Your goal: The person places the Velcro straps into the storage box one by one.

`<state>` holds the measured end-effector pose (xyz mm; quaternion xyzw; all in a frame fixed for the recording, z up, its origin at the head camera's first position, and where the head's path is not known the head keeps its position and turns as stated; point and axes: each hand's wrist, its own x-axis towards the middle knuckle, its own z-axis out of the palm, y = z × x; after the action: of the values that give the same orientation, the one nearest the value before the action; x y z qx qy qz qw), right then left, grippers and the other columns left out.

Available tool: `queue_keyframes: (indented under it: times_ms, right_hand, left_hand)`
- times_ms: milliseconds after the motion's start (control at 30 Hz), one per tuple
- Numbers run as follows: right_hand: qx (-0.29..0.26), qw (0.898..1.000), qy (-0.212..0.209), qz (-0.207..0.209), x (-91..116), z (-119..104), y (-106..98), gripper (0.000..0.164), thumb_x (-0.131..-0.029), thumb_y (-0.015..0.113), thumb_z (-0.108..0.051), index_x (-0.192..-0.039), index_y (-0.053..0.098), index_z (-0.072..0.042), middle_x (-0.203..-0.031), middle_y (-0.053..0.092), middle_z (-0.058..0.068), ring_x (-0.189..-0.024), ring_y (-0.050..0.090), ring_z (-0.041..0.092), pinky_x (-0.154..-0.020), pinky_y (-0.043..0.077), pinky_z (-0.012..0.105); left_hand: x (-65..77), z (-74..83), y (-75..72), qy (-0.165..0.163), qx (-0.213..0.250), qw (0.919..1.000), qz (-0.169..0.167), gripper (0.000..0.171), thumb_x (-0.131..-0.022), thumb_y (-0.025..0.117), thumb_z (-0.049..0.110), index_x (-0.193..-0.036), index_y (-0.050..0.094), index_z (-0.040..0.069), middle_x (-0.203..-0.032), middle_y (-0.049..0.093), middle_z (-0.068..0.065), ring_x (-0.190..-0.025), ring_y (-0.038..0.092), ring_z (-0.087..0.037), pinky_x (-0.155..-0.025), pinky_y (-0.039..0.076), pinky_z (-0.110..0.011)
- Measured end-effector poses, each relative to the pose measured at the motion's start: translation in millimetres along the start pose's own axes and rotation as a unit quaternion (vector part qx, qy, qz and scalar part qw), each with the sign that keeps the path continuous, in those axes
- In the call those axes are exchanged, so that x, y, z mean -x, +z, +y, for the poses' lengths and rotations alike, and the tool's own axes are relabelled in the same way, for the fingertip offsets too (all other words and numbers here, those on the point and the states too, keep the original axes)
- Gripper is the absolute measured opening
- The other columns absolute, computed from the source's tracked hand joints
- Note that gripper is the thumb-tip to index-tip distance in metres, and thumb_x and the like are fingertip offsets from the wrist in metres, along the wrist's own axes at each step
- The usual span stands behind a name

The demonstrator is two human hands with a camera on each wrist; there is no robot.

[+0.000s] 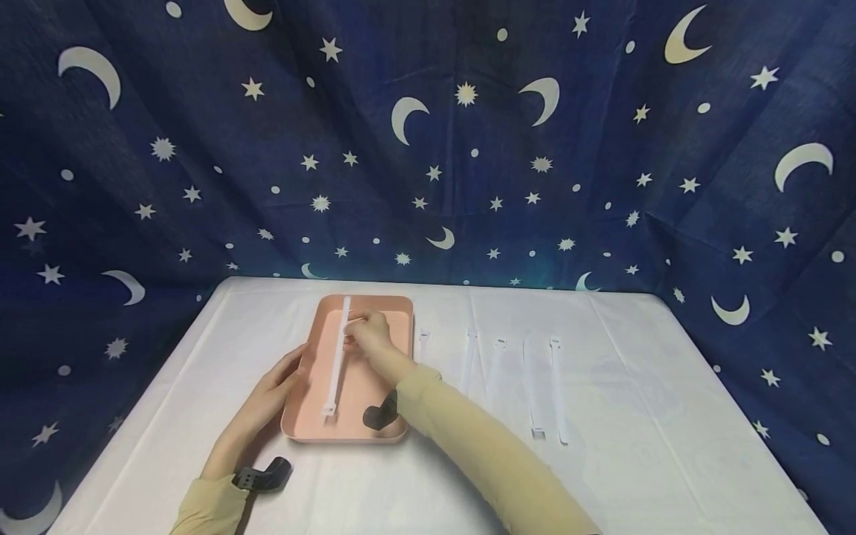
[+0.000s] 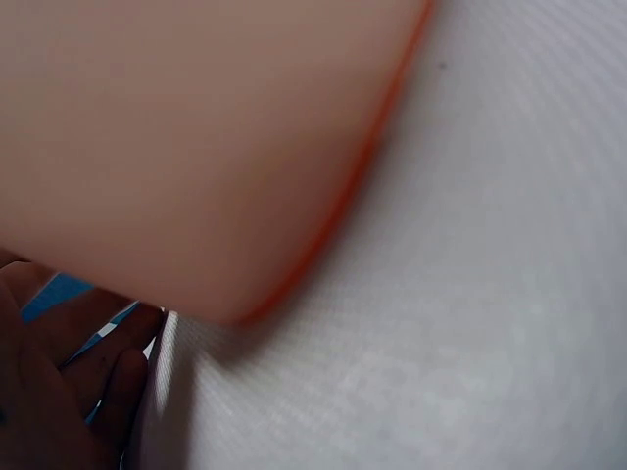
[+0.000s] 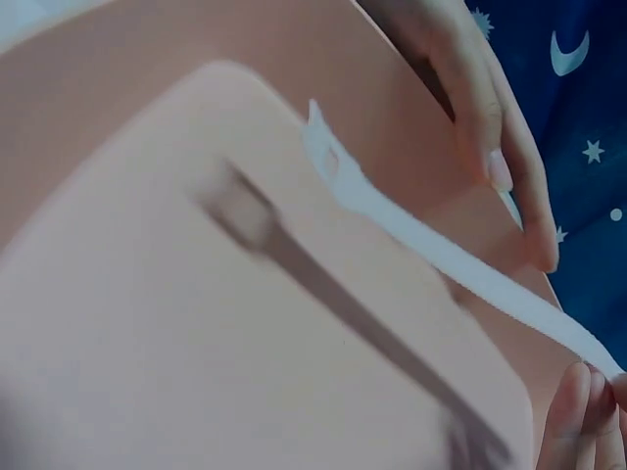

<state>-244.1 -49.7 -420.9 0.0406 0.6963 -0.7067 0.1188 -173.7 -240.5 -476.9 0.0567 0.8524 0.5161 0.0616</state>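
A white cable-tie strap with a slotted head point(image 1: 337, 364) slants above the floor of the pink tray point(image 1: 394, 427), its shadow falling on that floor. My right hand point(image 1: 374, 338) pinches this strap between thumb and fingertips, nearer its far end. In the right wrist view, the strap point(image 3: 470, 269) hangs away from the pinching fingertips point(image 3: 568, 416), slotted head free. Along the tray's left rim rests my left hand point(image 1: 270, 390), its fingers fairly straight against the edge. Those fingers point(image 2: 93, 362) show dimly beside the tray wall point(image 2: 196, 196) in the left wrist view.
To the right of the tray, several more white straps point(image 1: 558, 390) lie roughly side by side on the white tablecloth point(image 1: 669, 446). My right forearm partly covers some of them. A dark blue curtain point(image 1: 428, 148) with moons and stars hangs behind the table.
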Motion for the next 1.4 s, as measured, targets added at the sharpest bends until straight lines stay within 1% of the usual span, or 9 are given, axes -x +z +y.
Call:
queue_keyframes:
  times_ms: [100,333,433,567,767,967,1067,1233,1400]
  right_hand:
    - [-0.001,1.000,0.005,0.001,-1.6,1.3,7.0,0.034,-0.081,0.056,0.007,-0.114,0.062,0.003,-0.074,0.060,0.004,-0.058,0.059,0.012,-0.082,0.060,0.044]
    - [0.015,1.000,-0.001,0.007,-7.5,10.1,18.7,0.027,-0.079,0.057,0.007,-0.103,0.066,0.000,-0.068,0.063,0.009,-0.053,0.063,0.014,-0.060,0.062,0.030]
    - [0.018,1.000,0.001,0.010,-9.0,13.9,21.8,0.027,-0.078,0.058,0.007,-0.102,0.067,0.000,-0.068,0.063,0.011,-0.052,0.065,0.018,-0.057,0.061,0.032]
    - [0.034,0.999,0.003,0.019,-8.4,16.0,26.2,0.028,-0.078,0.058,0.007,-0.104,0.066,0.002,-0.067,0.063,0.012,-0.055,0.067,0.022,-0.060,0.062,0.036]
    - [0.046,0.999,0.010,0.027,-7.7,18.6,31.2,0.031,-0.079,0.056,0.008,-0.108,0.065,0.002,-0.062,0.058,0.006,-0.046,0.057,0.012,-0.063,0.062,0.038]
    - [0.057,0.998,0.018,0.028,-8.8,21.5,33.4,0.027,-0.080,0.059,0.007,-0.105,0.067,-0.001,-0.061,0.061,0.007,-0.043,0.054,0.009,-0.061,0.062,0.033]
    - [0.064,0.997,0.017,0.026,-10.3,23.2,34.2,0.025,-0.081,0.060,0.006,-0.103,0.068,-0.002,-0.066,0.066,0.011,-0.047,0.059,0.010,-0.059,0.061,0.030]
    - [0.064,0.997,0.018,0.027,-11.0,24.6,34.2,0.027,-0.079,0.061,0.006,-0.103,0.069,-0.002,-0.072,0.070,0.015,-0.060,0.070,0.020,-0.059,0.062,0.030]
    - [0.058,0.998,0.016,0.024,-7.4,24.5,32.4,0.026,-0.079,0.062,0.007,-0.103,0.068,0.000,-0.075,0.070,0.014,-0.070,0.073,0.026,-0.062,0.062,0.032]
  left_hand:
    - [0.3,-0.2,-0.4,0.002,0.002,1.0000,0.000,0.053,-0.104,0.040,0.031,-0.152,0.027,0.014,-0.157,0.024,-0.023,-0.146,0.017,-0.045,-0.117,0.018,-0.062]
    - [1.0,-1.0,-0.4,0.009,0.005,0.9999,0.001,0.051,-0.104,0.040,0.027,-0.152,0.027,0.014,-0.157,0.024,-0.024,-0.146,0.018,-0.045,-0.117,0.020,-0.061]
    - [1.1,-0.8,-0.1,0.006,0.003,1.0000,0.004,0.052,-0.104,0.040,0.029,-0.152,0.027,0.014,-0.157,0.024,-0.023,-0.146,0.018,-0.045,-0.118,0.019,-0.061]
    - [1.0,-0.7,0.2,-0.001,-0.007,1.0000,0.005,0.053,-0.104,0.040,0.033,-0.152,0.027,0.015,-0.158,0.022,-0.022,-0.146,0.016,-0.045,-0.118,0.017,-0.061]
    - [0.7,-1.3,0.2,0.003,-0.010,0.9999,0.008,0.053,-0.104,0.040,0.032,-0.152,0.028,0.014,-0.158,0.023,-0.023,-0.146,0.017,-0.045,-0.118,0.018,-0.061]
    - [0.0,-1.6,0.9,-0.001,-0.008,0.9999,0.008,0.054,-0.104,0.041,0.034,-0.152,0.027,0.015,-0.157,0.024,-0.023,-0.146,0.018,-0.045,-0.118,0.019,-0.061]
    - [-0.3,-1.4,0.8,-0.004,-0.011,0.9999,0.009,0.053,-0.104,0.040,0.034,-0.152,0.028,0.016,-0.157,0.024,-0.022,-0.146,0.018,-0.045,-0.118,0.018,-0.062]
    - [0.1,-0.8,0.5,-0.005,-0.016,0.9998,0.009,0.053,-0.104,0.040,0.034,-0.152,0.028,0.016,-0.157,0.025,-0.022,-0.146,0.018,-0.044,-0.117,0.018,-0.062]
    - [0.4,-0.5,0.1,0.000,-0.010,0.9999,0.007,0.052,-0.104,0.040,0.032,-0.152,0.028,0.015,-0.157,0.025,-0.022,-0.146,0.018,-0.044,-0.118,0.019,-0.061]
